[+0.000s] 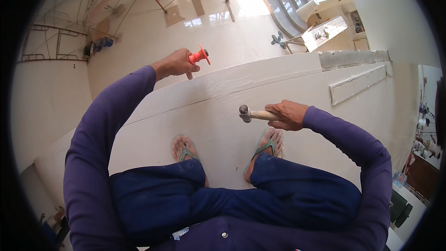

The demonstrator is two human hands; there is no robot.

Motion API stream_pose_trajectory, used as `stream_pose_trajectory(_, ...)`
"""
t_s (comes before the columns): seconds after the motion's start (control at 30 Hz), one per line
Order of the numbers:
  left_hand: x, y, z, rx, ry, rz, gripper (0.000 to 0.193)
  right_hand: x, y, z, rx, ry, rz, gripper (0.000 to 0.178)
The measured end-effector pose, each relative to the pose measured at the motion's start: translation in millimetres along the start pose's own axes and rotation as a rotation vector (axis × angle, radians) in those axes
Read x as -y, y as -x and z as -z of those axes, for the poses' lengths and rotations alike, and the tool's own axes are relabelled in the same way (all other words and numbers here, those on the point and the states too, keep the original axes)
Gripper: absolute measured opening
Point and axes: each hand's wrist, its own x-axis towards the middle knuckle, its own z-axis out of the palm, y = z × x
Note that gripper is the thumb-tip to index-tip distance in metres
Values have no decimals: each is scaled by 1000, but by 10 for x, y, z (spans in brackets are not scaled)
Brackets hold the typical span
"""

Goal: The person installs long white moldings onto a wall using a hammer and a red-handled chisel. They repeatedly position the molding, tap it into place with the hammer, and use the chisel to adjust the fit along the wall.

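My left hand (179,63) is closed around the orange-red guarded grip (197,56) of what looks like a chisel. A round flange and a dark metal end stick out past my fingers, while its other end is hidden by the hand. It is held near the far edge of the white ledge (223,94). To the right, above the ledge and near my right foot, my right hand (289,114) grips the wooden handle of a ball-peen hammer (246,113). The hammer's metal head points left, apart from the chisel.
I sit with sandaled feet on the ledge, which drops off at its far side. Below lie a pale floor (241,37), scaffolding (60,32) at left and grey stairs (283,9) at right. A raised rectangular panel (357,85) lies on the ledge's right.
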Motion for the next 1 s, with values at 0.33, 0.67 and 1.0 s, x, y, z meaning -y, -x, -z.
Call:
stream_pose_trajectory(0.33,-525,-266,302,-396,672,-274,39,402,248,-277,-177,-127,-118,26)
stream_pose_trajectory(0.67,-385,-522,16,-514,843,-389,25,1394,504,-212,26,-76,-223,30)
stream_pose_trajectory(1.0,-58,-469,226,-529,983,-474,29,1077,799,12,-232,-271,-458,25)
